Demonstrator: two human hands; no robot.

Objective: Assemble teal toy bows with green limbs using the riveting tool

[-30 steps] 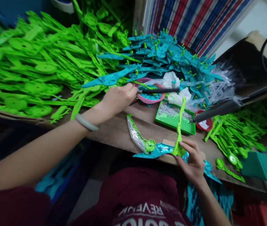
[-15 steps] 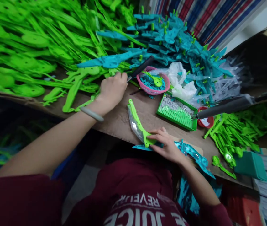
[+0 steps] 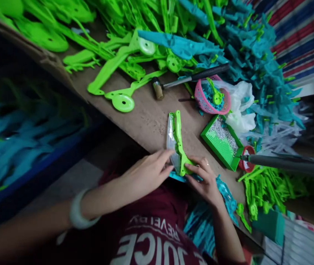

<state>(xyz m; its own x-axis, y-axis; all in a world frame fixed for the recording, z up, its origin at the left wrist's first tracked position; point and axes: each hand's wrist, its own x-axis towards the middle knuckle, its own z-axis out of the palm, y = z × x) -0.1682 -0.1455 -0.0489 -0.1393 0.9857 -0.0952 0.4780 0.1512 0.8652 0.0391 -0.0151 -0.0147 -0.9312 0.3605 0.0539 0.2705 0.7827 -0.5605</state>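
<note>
At the bench's near edge, my left hand (image 3: pixel 151 167) has its fingers and thumb closed on the lower part of a clear plastic blade-shaped piece (image 3: pixel 170 136). This piece stands at a narrow angle to a bright green plastic handle-shaped part (image 3: pixel 178 136), and the two meet at the bottom. My right hand (image 3: pixel 203 178) grips the green part's lower end, fingers on top. Under both lies a blue plastic part (image 3: pixel 177 177), mostly covered by the hands. A hammer (image 3: pixel 177 81) with a dark grip lies farther back, out of my hands.
A pink basket (image 3: pixel 201 101) of small blue pieces and a green tray (image 3: pixel 220 145) of small metal pieces stand on the right. Beside them a grey power-driver-like tool (image 3: pixel 289 162) juts in. Green parts (image 3: pixel 112 70) and blue parts (image 3: pixel 256 59) are heaped behind.
My left hand has let go of the hammer, now lying on the bench, and come down to the clear piece. That piece and the green part have turned more upright. The view has shifted left.
</note>
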